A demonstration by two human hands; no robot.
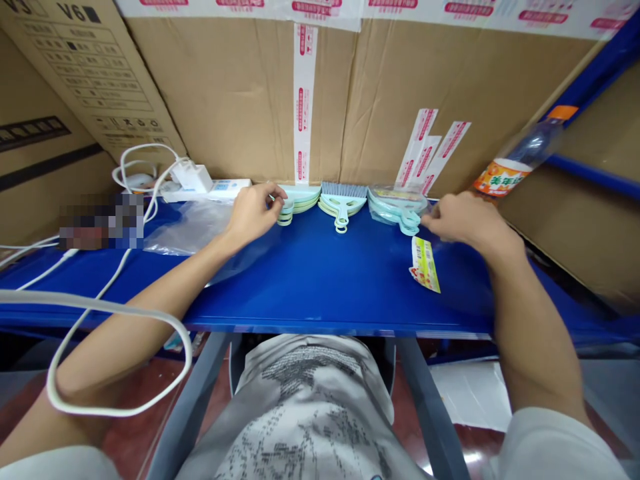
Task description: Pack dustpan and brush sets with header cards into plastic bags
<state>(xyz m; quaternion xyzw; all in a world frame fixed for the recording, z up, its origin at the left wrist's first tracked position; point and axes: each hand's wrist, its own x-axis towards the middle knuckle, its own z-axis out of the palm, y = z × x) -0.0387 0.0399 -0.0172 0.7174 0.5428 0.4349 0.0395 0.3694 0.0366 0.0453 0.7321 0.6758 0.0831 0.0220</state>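
Observation:
My left hand (254, 212) is at the left end of a row of small brushes and dustpans, its fingers loosely bent with a gap before the thumb. Close by its fingertips lies a stack of pale green and yellow dustpans (303, 197); whether they touch, I cannot tell. In the middle, a grey-bristled brush (343, 199) rests on more dustpans. To the right is a light-blue brush and dustpan set (397, 208) in clear plastic. My right hand (463, 217) is beside that set, fingers curled together; anything in them is hidden. A printed yellow-green card (426, 265) lies below it.
A clear plastic bag (187, 227) lies left on the blue tabletop (320, 287). Behind it are a power strip (220, 190) and white charger (193, 176). A white cable (120, 310) loops across my left forearm. An orange-capped bottle (520, 160) leans right. Cardboard (240, 100) walls the back.

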